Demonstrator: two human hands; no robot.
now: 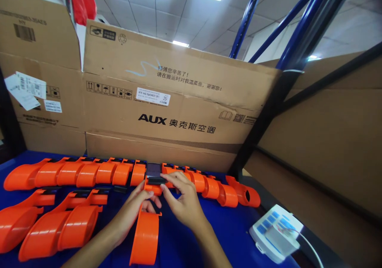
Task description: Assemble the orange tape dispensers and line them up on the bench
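Observation:
My left hand (135,202) is wrapped round the narrow handle end of an orange plastic scoop-like part (145,238), whose wide curved body hangs below toward me. A small black piece (156,180) lies across the top of that handle. My right hand (183,196) pinches the right end of the black piece between thumb and fingers. Just behind the hands is a dark rectangular object with a pale rim (154,169), partly covered. Whether the black piece is fixed to the handle, I cannot tell.
Several similar orange parts (86,174) with black pieces line the back of the blue table (176,246); more orange parts (79,226) lie front left. A white device with blue keys and a cable (276,232) sits at right. Cardboard (179,140) and a dark frame post (253,140) bound the table.

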